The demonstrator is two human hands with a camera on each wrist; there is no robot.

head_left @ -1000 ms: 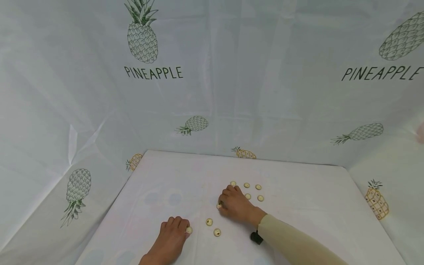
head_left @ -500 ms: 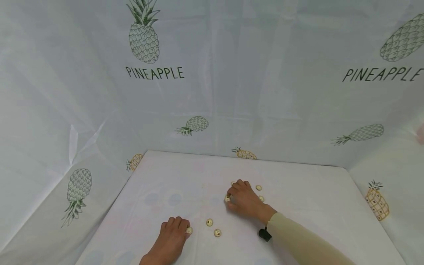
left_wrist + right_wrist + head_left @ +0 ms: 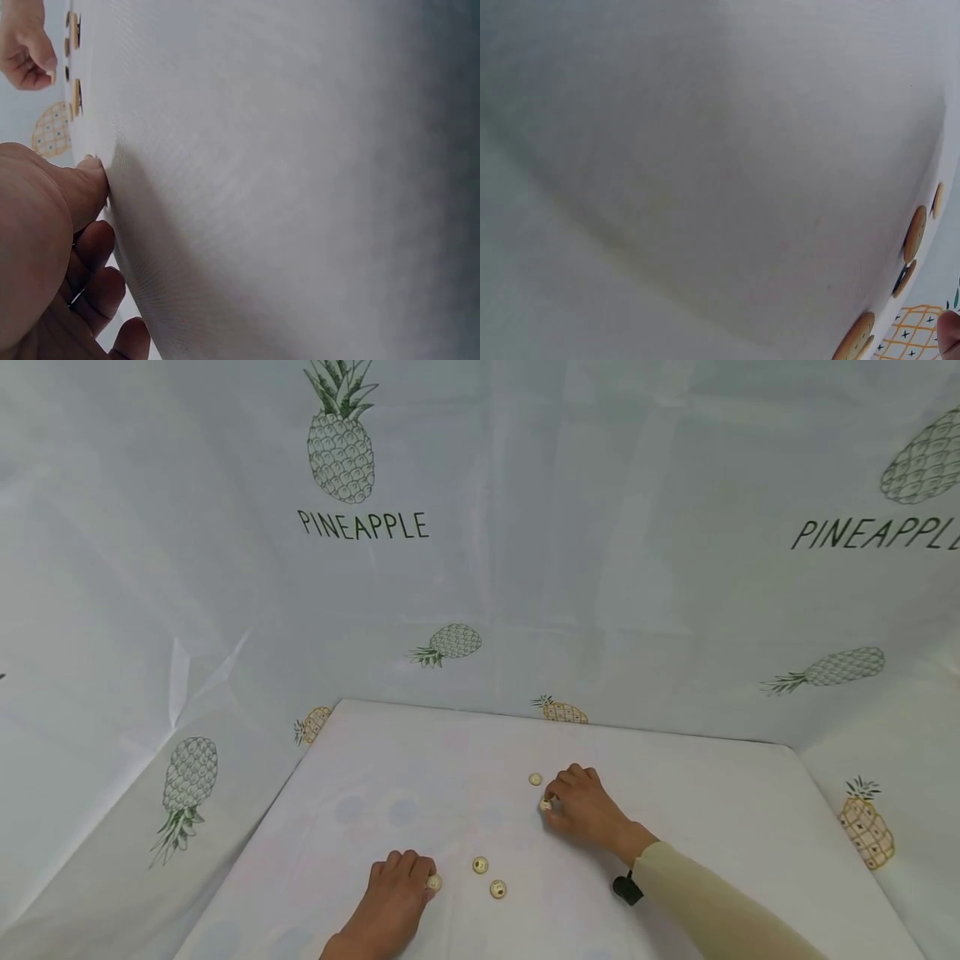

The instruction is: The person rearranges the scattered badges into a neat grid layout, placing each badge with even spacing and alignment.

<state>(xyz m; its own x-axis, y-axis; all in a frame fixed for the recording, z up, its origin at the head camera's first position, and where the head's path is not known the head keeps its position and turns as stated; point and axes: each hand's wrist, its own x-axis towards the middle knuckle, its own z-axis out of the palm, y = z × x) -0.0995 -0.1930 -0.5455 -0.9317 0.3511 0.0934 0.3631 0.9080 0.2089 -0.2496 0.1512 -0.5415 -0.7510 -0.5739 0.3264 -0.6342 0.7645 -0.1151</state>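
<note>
In the head view my left hand (image 3: 393,893) rests on the white table with a small pale round disc (image 3: 434,882) pinched at its thumb and fingertips. Farther back and to the right, my right hand (image 3: 588,806) holds another such disc (image 3: 546,805) between thumb and fingers, low over the table. A loose disc (image 3: 535,779) lies just beyond that hand. Two discs with dark marks, one the front disc (image 3: 498,889), lie between the hands. The left wrist view shows my left thumb (image 3: 86,184) right at the table surface, and my right hand beyond.
A white-covered table (image 3: 420,752) is enclosed by white sheets (image 3: 555,568) printed with pineapples. Several wooden discs lie at the edge of the right wrist view, among them a thick disc (image 3: 915,234). A black strap-mounted device (image 3: 627,890) hangs at my right wrist.
My right hand has moved to the right with its disc and now covers the right-hand discs seen earlier. My left hand keeps its place. The head view has shifted slightly.
</note>
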